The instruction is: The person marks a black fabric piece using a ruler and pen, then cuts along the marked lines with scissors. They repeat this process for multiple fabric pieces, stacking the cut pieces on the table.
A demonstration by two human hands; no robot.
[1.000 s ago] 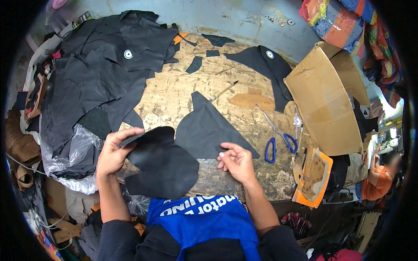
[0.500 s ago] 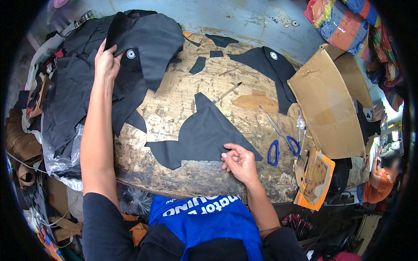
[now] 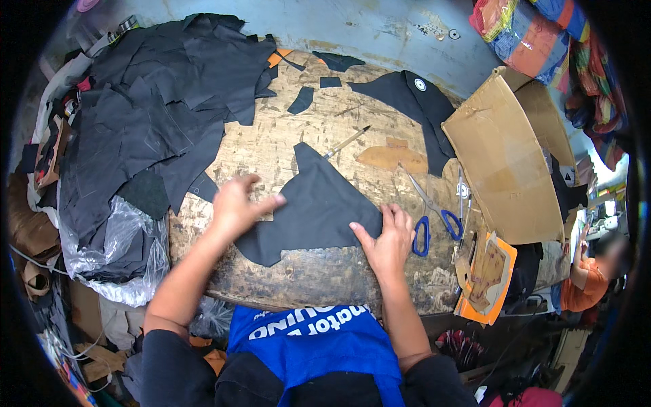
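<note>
Black leather-like panel (image 3: 324, 203) flat on the worn wooden table (image 3: 325, 275), a hand at either side

I have the panel lying near the middle of the tabletop, toward the front edge, its narrow tip pointing away from the wearer and its lower left part curving out under the left forearm's side. The left hand (image 3: 237, 207) is blurred over the panel's left margin, thumb and fingers spread apart; I cannot tell whether it touches the material. The right hand (image 3: 390, 245) is at the panel's right corner, thumb resting on the surface and well apart from the fingers, which lie at the edge.

Beyond the tip I see a slim pen-like tool (image 3: 348, 141), and to its right a flat tan template (image 3: 393, 157). Scissors with blue handles (image 3: 434, 214) lie just right of the right hand, blades parted and pointing away from the wearer. Farther right I get an open cardboard box (image 3: 505, 163) and, nearer the wearer, an orange sheet (image 3: 507, 271) with brown pattern pieces (image 3: 489, 275) on it. A heap of black sheets (image 3: 156, 102) covers the table's left side, a clear plastic bag (image 3: 135, 278) just below it.
</note>
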